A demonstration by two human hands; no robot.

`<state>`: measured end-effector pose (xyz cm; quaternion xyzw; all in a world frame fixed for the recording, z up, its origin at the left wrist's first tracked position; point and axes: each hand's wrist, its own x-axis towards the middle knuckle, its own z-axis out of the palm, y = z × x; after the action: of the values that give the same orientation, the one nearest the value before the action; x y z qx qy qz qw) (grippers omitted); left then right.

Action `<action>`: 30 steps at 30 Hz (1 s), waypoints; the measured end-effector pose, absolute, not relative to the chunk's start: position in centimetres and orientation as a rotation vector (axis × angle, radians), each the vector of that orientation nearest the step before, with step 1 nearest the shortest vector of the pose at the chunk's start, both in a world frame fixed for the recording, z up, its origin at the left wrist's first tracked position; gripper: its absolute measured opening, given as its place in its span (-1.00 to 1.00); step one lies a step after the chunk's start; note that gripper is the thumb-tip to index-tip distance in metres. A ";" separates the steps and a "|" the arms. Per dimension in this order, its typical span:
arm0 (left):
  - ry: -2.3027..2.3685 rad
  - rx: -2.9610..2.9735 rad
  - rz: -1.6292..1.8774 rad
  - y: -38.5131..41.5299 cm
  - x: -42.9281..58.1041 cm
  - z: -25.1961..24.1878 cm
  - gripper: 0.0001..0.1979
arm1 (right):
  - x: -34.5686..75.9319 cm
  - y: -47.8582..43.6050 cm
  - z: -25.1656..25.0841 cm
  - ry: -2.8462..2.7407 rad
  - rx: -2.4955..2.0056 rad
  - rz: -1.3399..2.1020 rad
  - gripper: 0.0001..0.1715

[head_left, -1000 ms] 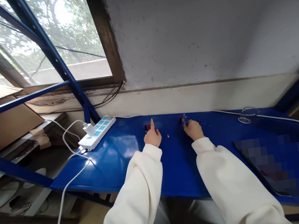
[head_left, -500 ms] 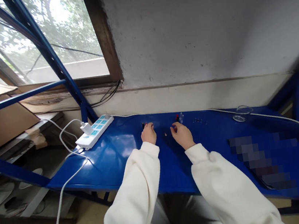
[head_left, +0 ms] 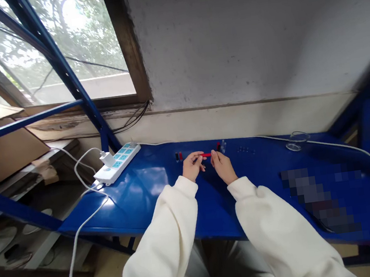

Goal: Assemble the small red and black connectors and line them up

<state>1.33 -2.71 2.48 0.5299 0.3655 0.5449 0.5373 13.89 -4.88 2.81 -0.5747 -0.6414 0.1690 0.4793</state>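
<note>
My left hand (head_left: 192,166) and my right hand (head_left: 222,165) meet over the blue table (head_left: 151,193), both in white sleeves. Between their pinched fingertips is a small red stick-like part (head_left: 206,154), held at each end just above the table. Behind my left hand stand small black and red pieces (head_left: 178,156). Further small red and clear pieces (head_left: 220,146) stand just behind my right hand. A row of tiny dark parts (head_left: 245,149) lies to the right of them.
A white power strip (head_left: 117,163) with a plugged charger and white cable lies at the table's back left. A clear ring (head_left: 293,146) and a thin white wire run along the back right. A blurred dark object (head_left: 322,197) lies at right. Blue shelf bars cross at left.
Both hands left the table surface and came together; a red part now sits pinched between them. The right hand shifted left from the small pieces at the back.
</note>
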 end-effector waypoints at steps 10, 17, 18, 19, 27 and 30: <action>0.893 1.193 1.311 -2.6 0.8 2.6 -0.63 | 14.2 -4.8 2.8 -1.601 -1.264 0.542 -0.61; 0.945 1.196 1.339 -2.7 0.9 2.8 -0.62 | 14.3 -4.8 2.9 -1.660 -1.261 0.554 -0.58; 0.961 1.193 1.359 -2.7 0.9 2.8 -0.63 | 14.3 -4.9 3.0 -1.660 -1.262 0.540 -0.58; 0.979 1.190 1.382 -2.6 1.0 2.8 -0.63 | 14.3 -4.9 3.1 -1.652 -1.265 0.525 -0.58; 1.054 1.181 1.483 -2.3 0.9 2.5 -0.62 | 14.4 -4.9 3.0 -1.484 -1.317 0.452 -0.50; 1.078 1.147 1.516 -2.3 0.8 2.5 -0.62 | 14.4 -4.7 2.9 -1.417 -1.310 0.487 -0.49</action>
<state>0.82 -2.28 2.51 0.4659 0.4380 0.6160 0.4599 14.39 -4.70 2.91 -0.5521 -0.5971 0.2051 0.5446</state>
